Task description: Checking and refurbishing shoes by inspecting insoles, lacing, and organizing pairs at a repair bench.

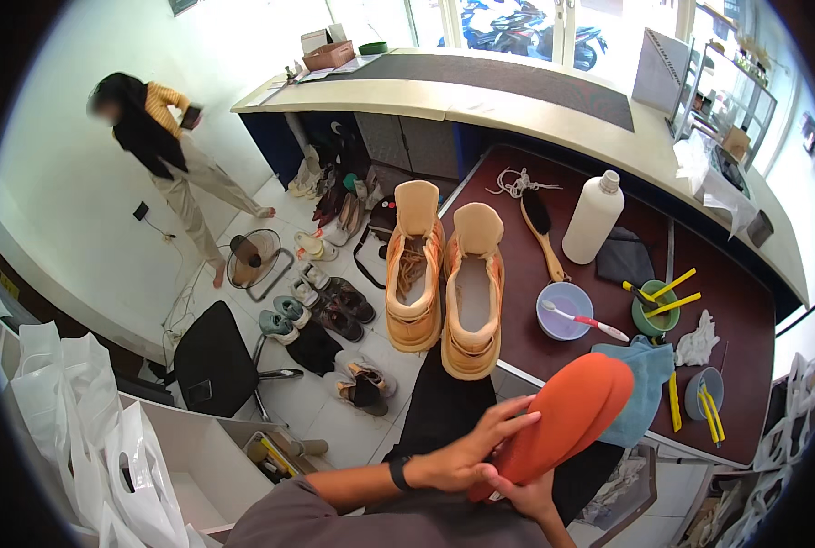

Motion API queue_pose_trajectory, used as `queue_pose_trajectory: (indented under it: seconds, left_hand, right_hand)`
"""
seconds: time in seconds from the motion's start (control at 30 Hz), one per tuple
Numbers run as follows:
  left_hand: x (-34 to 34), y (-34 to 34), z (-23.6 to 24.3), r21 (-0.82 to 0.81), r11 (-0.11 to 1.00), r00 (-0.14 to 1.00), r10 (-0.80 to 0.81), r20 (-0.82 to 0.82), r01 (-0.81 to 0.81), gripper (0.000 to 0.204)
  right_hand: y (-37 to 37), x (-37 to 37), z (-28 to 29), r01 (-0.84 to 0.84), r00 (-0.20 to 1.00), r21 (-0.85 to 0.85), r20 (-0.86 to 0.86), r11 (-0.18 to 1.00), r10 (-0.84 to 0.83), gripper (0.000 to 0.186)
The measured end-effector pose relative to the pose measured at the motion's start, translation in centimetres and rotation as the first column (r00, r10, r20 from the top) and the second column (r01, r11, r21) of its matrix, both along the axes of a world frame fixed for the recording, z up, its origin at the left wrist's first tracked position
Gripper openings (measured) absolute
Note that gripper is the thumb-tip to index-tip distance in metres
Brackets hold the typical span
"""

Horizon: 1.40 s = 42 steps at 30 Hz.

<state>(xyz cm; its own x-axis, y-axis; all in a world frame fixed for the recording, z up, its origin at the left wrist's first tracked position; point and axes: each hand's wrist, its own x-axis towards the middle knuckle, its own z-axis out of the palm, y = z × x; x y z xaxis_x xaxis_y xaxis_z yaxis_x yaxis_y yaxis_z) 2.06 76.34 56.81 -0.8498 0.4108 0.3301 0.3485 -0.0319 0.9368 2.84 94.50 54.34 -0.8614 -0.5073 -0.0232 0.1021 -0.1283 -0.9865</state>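
orange insoles (567, 416) sit lower right of centre; left hand (471, 449) rests against them, fingers slightly apart; right hand (531, 498) clamps their lower end, fingers partly hidden.

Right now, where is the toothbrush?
In the head view, right of centre on the dark red table: the toothbrush lies across the purple bowl, left of the green bowl.
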Motion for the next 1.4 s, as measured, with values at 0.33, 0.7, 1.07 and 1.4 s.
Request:
queue_pose_trajectory:
  seconds: [0.33,0.7,1.07,1.4]
  left_hand:
    - [-13.7,-16.7,6.0,-0.543,0.072,0.535,0.318,-0.782,-0.836,0.021]
    - [-18.8,-18.7,-0.7,-0.698,-0.257,0.705,0.081,-0.704,-0.668,0.025]
    - [-9.1,-17.9,7.6,0.244,0.591,0.622,0.780,0.071,-0.769,0.019]
    - [-3.4,-10.8,8.8,0.775,0.566,0.951,0.277,0.140,-0.279,0.030]
  right_hand:
    - [6.0,-2.2,-1.4,0.412,0.881,0.066,-0.283,0.909,-0.379,0.075]
    - [13.9,-7.9,3.7,0.619,0.610,0.651,-0.751,0.439,0.252,0.055]
    - [12.5,-9.5,0.8,0.606,0.714,0.762,-0.648,0.228,0.265,0.080]
    - [9.6,-6.1,2.7,0.647,0.731,0.710,-0.681,0.278,0.040,0.100]
